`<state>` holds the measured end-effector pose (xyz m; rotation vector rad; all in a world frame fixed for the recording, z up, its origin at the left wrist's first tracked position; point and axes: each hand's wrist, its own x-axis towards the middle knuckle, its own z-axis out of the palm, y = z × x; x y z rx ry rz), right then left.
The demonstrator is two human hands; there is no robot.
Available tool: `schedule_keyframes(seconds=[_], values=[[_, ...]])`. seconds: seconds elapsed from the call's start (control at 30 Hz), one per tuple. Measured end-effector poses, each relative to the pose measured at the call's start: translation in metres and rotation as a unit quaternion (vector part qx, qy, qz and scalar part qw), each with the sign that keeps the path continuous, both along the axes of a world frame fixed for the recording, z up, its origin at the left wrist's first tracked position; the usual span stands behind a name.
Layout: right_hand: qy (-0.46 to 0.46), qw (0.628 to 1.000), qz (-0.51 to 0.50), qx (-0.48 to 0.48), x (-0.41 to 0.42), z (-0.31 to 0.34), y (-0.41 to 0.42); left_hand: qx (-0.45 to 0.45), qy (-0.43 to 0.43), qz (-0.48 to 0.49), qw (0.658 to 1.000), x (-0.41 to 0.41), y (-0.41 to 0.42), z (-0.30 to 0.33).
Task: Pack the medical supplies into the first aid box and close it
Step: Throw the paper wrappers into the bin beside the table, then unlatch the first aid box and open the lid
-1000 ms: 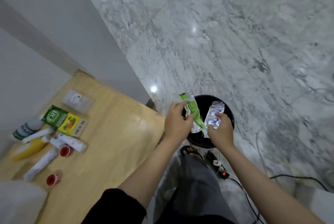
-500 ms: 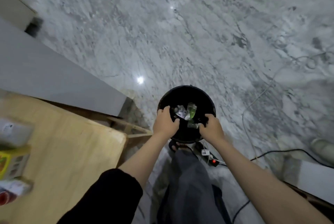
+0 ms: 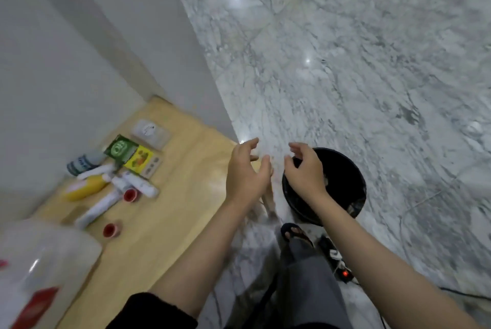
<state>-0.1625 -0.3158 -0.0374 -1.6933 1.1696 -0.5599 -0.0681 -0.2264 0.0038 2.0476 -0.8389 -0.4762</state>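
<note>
While your arms reach forward side by side, your left hand [image 3: 245, 173] hovers over the right edge of the wooden table [image 3: 170, 209], fingers spread and curled, grasping nothing. Your right hand [image 3: 305, 172] hangs above the near left rim of the black bin [image 3: 345, 177] on the marble floor [image 3: 345, 62], fingers loosely bent and empty too. The medical supplies lie well to the left on the table: a white tube [image 3: 97, 207] with its long axis running near-left to far-right, a yellow bottle [image 3: 85, 187] lying likewise, a green box [image 3: 121, 148] and a yellow box [image 3: 139, 160] touching. The first aid box [image 3: 39, 275] sits blurred at the near left corner.
</note>
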Motion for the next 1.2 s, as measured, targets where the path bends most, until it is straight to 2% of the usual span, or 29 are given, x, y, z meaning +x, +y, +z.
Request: schedule_keyframes(seconds=[0.13,0.3,0.53,0.7,0.73,0.8,0.93,1.2], values=[[-0.054,0.992,0.100,-0.051,0.056,0.041,0.074,-0.040,-0.046,0.110,0.992,0.041,0.097,0.033],[-0.098,0.951,0.269,-0.115,0.117,0.075,0.165,-0.070,-0.096,0.245,0.962,0.064,0.205,0.057],[-0.162,0.849,0.467,-0.186,0.173,0.090,0.259,-0.083,-0.171,0.407,0.893,0.065,0.324,0.055],[-0.155,0.782,0.552,-0.244,0.192,0.081,0.297,0.021,-0.249,0.505,0.826,0.060,0.382,0.028],[-0.156,0.772,0.558,-0.260,0.196,0.077,0.301,0.044,-0.262,0.511,0.817,0.060,0.391,0.021],[-0.152,0.754,0.570,-0.289,0.203,0.068,0.304,0.074,-0.261,0.495,0.825,0.062,0.405,0.005],[-0.168,0.723,0.586,-0.326,0.213,0.043,0.305,0.058,-0.283,0.445,0.848,0.072,0.422,-0.027],[-0.262,0.679,0.563,-0.391,0.229,0.011,0.298,-0.004,-0.396,0.445,0.803,0.093,0.422,-0.064]])
